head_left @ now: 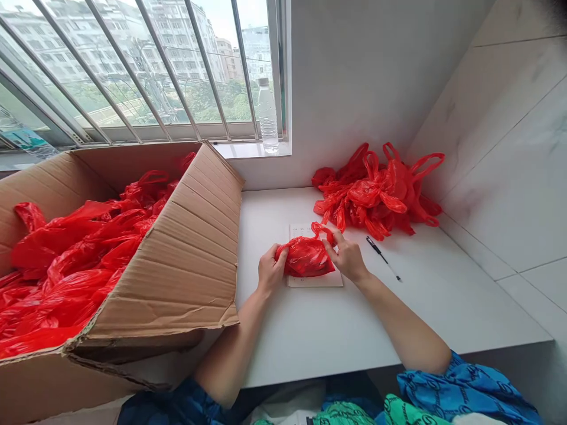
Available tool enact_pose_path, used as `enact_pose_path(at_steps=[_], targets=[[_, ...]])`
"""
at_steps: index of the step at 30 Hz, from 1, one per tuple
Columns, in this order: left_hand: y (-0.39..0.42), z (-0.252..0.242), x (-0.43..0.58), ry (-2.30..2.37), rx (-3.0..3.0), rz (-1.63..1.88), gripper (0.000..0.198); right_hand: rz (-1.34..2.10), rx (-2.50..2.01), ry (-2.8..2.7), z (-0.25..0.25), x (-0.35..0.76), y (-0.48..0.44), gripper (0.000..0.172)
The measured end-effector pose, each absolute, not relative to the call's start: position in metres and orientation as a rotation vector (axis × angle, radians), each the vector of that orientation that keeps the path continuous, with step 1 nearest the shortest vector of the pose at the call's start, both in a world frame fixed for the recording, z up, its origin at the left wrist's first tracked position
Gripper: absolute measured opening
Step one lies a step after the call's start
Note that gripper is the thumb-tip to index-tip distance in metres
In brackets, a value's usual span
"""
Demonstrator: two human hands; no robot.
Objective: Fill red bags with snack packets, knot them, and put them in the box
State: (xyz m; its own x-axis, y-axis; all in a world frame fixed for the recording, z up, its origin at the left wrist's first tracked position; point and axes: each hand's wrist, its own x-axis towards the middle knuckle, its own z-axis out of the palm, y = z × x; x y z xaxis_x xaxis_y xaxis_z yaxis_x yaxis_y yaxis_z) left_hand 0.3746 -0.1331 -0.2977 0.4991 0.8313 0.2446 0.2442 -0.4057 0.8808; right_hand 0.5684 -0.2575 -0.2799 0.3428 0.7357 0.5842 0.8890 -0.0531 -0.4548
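A red plastic bag [309, 258] is stretched between my two hands above a notepad [316, 282] on the white table. My left hand [271, 268] grips the bag's left end, fingers closed round it. At the upper right, my right hand [348, 255] pinches the bag near its looped handle. The bag looks bunched up; whatever may be inside it is hidden. Most of the notepad lies covered beneath it. To the right of my right hand, a black and clear pen [383, 258] rests on the table.
A large cardboard box [177, 254] full of red plastic bags [84, 260] stands at left, its flap leaning toward the table [319, 336]. More red bags [376, 192] are heaped against the back wall. A clear bottle [267, 118] stands on the sill of a barred window.
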Motion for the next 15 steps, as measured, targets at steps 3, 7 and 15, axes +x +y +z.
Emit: enact_pose_path(at_steps=[3,7,15], targets=[[-0.1331,-0.2986,0.3752,0.904,1.895,0.867,0.038,-0.255,-1.841,-1.438,-0.2816,0.5706,-0.2560,0.037],[-0.1327,-0.2989,0.3765,0.927,1.900,0.849,0.038,-0.188,-1.887,-1.422,-0.2837,0.5720,-0.2553,0.043],[-0.1317,-0.2998,0.3803,0.979,1.914,0.855,0.039,-0.014,-1.902,-1.359,-0.2812,0.5665,-0.2579,0.053]])
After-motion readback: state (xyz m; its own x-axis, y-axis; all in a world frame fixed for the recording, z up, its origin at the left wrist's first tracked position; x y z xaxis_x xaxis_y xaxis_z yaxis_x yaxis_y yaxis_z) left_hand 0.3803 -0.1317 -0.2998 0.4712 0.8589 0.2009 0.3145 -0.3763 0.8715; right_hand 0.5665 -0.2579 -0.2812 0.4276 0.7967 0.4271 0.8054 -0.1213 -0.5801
